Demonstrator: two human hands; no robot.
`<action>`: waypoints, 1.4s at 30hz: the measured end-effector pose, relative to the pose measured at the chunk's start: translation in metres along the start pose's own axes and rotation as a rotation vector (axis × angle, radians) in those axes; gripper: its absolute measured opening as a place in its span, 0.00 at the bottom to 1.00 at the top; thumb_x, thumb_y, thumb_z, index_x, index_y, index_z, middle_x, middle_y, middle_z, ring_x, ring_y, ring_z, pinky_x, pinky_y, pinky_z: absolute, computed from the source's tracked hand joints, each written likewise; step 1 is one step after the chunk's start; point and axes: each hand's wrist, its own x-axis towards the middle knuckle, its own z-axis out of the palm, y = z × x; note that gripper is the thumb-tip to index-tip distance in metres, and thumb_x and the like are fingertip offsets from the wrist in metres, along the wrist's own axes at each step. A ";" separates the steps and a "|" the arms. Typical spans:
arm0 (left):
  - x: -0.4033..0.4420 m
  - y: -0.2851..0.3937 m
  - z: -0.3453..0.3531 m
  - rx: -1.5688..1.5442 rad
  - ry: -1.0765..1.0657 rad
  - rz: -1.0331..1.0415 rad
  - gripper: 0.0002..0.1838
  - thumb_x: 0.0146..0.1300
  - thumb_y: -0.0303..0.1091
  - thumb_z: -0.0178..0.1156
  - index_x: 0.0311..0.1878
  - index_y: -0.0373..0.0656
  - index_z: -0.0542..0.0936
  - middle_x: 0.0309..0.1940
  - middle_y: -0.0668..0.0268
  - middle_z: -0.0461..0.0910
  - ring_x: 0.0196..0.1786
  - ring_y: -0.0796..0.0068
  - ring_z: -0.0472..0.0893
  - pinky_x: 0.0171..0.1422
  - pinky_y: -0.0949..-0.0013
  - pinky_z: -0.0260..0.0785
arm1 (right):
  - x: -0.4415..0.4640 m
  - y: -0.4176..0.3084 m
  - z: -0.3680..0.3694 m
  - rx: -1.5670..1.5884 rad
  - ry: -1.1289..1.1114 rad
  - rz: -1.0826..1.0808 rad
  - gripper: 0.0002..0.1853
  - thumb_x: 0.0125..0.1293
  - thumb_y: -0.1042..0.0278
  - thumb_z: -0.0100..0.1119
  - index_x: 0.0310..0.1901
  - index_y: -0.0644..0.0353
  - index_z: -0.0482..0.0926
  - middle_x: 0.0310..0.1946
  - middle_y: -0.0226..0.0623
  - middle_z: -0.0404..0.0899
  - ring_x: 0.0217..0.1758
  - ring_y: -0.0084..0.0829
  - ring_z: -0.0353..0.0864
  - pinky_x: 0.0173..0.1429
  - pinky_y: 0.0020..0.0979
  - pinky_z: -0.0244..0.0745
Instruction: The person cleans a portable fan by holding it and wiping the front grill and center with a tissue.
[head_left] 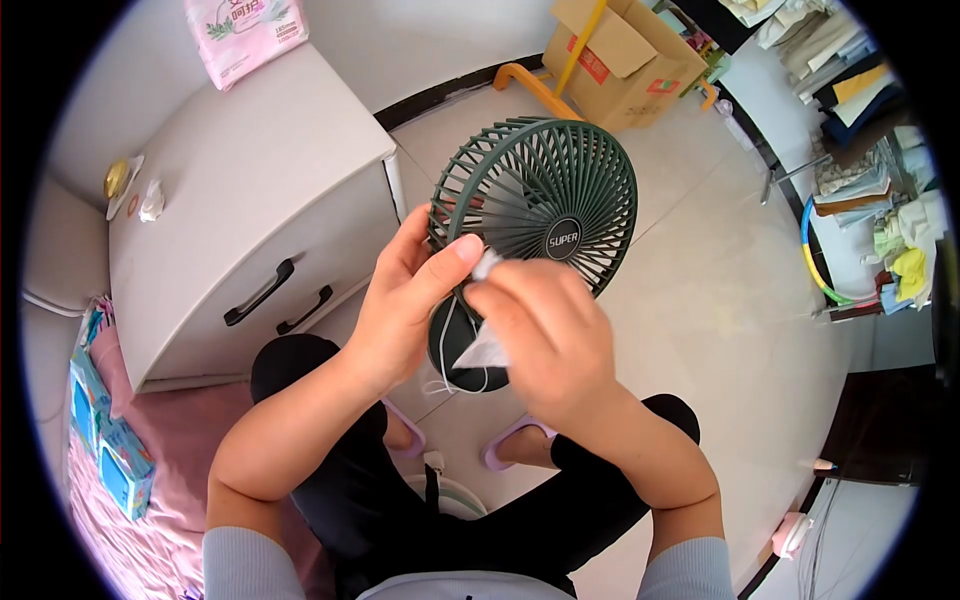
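The left hand (410,290) was grasping the guard of a dark green fan (563,238), its thumb over the near left part of the rim. The right hand (555,335), slightly blurred, was pinching a white tissue (482,351) against the same rim, just beside the left thumb, with one corner hanging below the fingers. The fan was in front of the person, beyond the knees, its hub marked "SUPER" facing up; whether its base rested on anything could not be told. A thin white cord hung in loops by the base.

To the left stood a pale cabinet (250,150) with two black handles. A pink package (245,40) was at the far edge of its top, and a crumpled white tissue piece (152,201) was near the left edge. Beyond the fan, a cardboard box (625,75) stood on the floor (720,330) near the wall; folded clothes (860,190) were piled far right.
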 end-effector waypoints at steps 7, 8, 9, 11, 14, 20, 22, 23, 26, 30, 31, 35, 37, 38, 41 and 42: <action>0.000 0.003 -0.001 -0.001 0.019 -0.043 0.24 0.69 0.47 0.59 0.61 0.43 0.71 0.51 0.69 0.78 0.54 0.80 0.77 0.59 0.71 0.69 | 0.012 0.012 -0.025 0.150 0.101 0.145 0.18 0.48 0.86 0.55 0.42 0.64 0.83 0.41 0.42 0.81 0.41 0.40 0.80 0.45 0.34 0.76; 0.001 0.003 0.000 -0.004 0.016 -0.041 0.24 0.69 0.47 0.59 0.62 0.43 0.71 0.52 0.69 0.78 0.54 0.80 0.77 0.60 0.71 0.69 | 0.011 0.018 -0.026 0.093 0.118 0.182 0.18 0.49 0.86 0.54 0.43 0.64 0.83 0.41 0.42 0.81 0.41 0.40 0.80 0.45 0.34 0.75; 0.001 0.002 0.000 -0.005 0.014 -0.038 0.24 0.69 0.47 0.58 0.62 0.43 0.70 0.52 0.69 0.78 0.55 0.81 0.77 0.60 0.71 0.69 | 0.009 0.023 -0.025 0.038 0.137 0.219 0.18 0.50 0.86 0.54 0.44 0.64 0.83 0.42 0.42 0.81 0.42 0.40 0.79 0.46 0.34 0.75; 0.000 0.002 0.000 -0.010 0.010 -0.037 0.24 0.69 0.47 0.58 0.62 0.43 0.70 0.52 0.69 0.78 0.55 0.81 0.76 0.60 0.71 0.68 | 0.008 0.028 -0.019 0.005 0.132 0.158 0.18 0.47 0.83 0.59 0.43 0.67 0.82 0.41 0.41 0.80 0.41 0.41 0.79 0.44 0.35 0.76; 0.000 -0.001 -0.001 -0.026 0.009 -0.038 0.24 0.70 0.47 0.57 0.62 0.44 0.70 0.52 0.69 0.77 0.55 0.81 0.76 0.59 0.72 0.68 | 0.004 0.011 -0.002 -0.076 0.094 0.061 0.18 0.51 0.79 0.61 0.46 0.72 0.81 0.45 0.44 0.80 0.44 0.42 0.80 0.49 0.35 0.78; -0.001 -0.001 -0.005 -0.013 0.008 -0.035 0.22 0.71 0.47 0.57 0.60 0.45 0.71 0.49 0.70 0.77 0.51 0.82 0.76 0.56 0.74 0.70 | 0.004 0.004 0.005 -0.010 0.071 -0.124 0.17 0.52 0.76 0.59 0.45 0.74 0.81 0.45 0.44 0.80 0.43 0.39 0.80 0.44 0.31 0.80; 0.000 0.001 -0.003 -0.012 0.004 -0.030 0.22 0.71 0.47 0.57 0.60 0.44 0.71 0.49 0.70 0.77 0.51 0.82 0.77 0.56 0.73 0.70 | 0.006 0.016 -0.005 -0.139 0.072 -0.118 0.18 0.51 0.75 0.60 0.45 0.72 0.81 0.45 0.42 0.80 0.43 0.37 0.80 0.43 0.32 0.78; 0.000 0.002 -0.003 -0.011 -0.001 -0.023 0.22 0.71 0.47 0.57 0.60 0.43 0.71 0.50 0.69 0.77 0.51 0.82 0.77 0.57 0.73 0.70 | 0.008 0.022 -0.013 -0.190 0.029 -0.121 0.18 0.51 0.75 0.60 0.45 0.72 0.81 0.44 0.42 0.80 0.43 0.37 0.80 0.42 0.32 0.77; 0.000 0.004 -0.002 -0.041 0.019 -0.041 0.23 0.70 0.47 0.56 0.60 0.43 0.71 0.52 0.68 0.77 0.52 0.80 0.78 0.58 0.72 0.71 | 0.004 0.022 -0.005 -0.184 0.101 -0.072 0.19 0.50 0.75 0.59 0.46 0.71 0.81 0.44 0.41 0.81 0.42 0.38 0.80 0.42 0.33 0.77; 0.001 0.002 -0.005 -0.077 0.079 -0.091 0.23 0.71 0.48 0.56 0.61 0.43 0.70 0.52 0.66 0.78 0.53 0.79 0.78 0.58 0.70 0.71 | -0.001 0.002 0.007 -0.058 0.071 -0.019 0.19 0.48 0.75 0.59 0.45 0.71 0.82 0.43 0.40 0.80 0.42 0.38 0.80 0.44 0.33 0.79; 0.001 0.003 -0.004 -0.075 0.077 -0.092 0.23 0.71 0.48 0.56 0.61 0.43 0.70 0.52 0.66 0.78 0.53 0.79 0.78 0.58 0.70 0.71 | -0.001 -0.004 0.004 0.045 0.027 -0.010 0.19 0.48 0.76 0.60 0.44 0.71 0.82 0.43 0.39 0.80 0.42 0.38 0.80 0.44 0.33 0.79; 0.003 0.005 -0.003 -0.080 0.089 -0.100 0.25 0.71 0.51 0.55 0.61 0.44 0.71 0.53 0.67 0.79 0.54 0.78 0.78 0.60 0.68 0.70 | 0.001 -0.001 -0.010 0.401 -0.051 0.156 0.18 0.52 0.82 0.58 0.47 0.66 0.83 0.43 0.41 0.83 0.41 0.38 0.80 0.44 0.34 0.77; 0.005 0.006 -0.006 -0.025 0.104 -0.048 0.26 0.71 0.53 0.53 0.61 0.43 0.71 0.53 0.66 0.79 0.55 0.77 0.78 0.61 0.67 0.70 | 0.010 0.008 -0.027 0.367 0.003 0.278 0.14 0.61 0.84 0.55 0.48 0.67 0.82 0.43 0.42 0.81 0.41 0.34 0.80 0.46 0.31 0.75; 0.006 0.006 -0.007 -0.025 0.095 -0.043 0.27 0.71 0.55 0.52 0.60 0.42 0.71 0.53 0.66 0.79 0.56 0.77 0.78 0.62 0.66 0.70 | 0.010 0.014 -0.028 0.368 0.051 0.342 0.18 0.55 0.85 0.55 0.48 0.63 0.82 0.42 0.41 0.82 0.42 0.37 0.79 0.47 0.33 0.74; 0.006 0.008 -0.005 -0.046 0.104 -0.031 0.26 0.72 0.55 0.52 0.60 0.42 0.71 0.53 0.66 0.78 0.55 0.77 0.78 0.62 0.66 0.70 | 0.006 0.022 -0.025 0.351 0.086 0.417 0.22 0.48 0.86 0.57 0.47 0.60 0.82 0.41 0.39 0.81 0.42 0.40 0.78 0.48 0.35 0.74; 0.005 0.008 -0.004 -0.045 0.103 -0.031 0.26 0.72 0.55 0.52 0.60 0.42 0.71 0.53 0.66 0.78 0.55 0.77 0.78 0.62 0.66 0.70 | 0.005 0.023 -0.025 0.330 0.070 0.433 0.21 0.48 0.86 0.58 0.46 0.60 0.82 0.41 0.38 0.81 0.42 0.40 0.78 0.48 0.35 0.74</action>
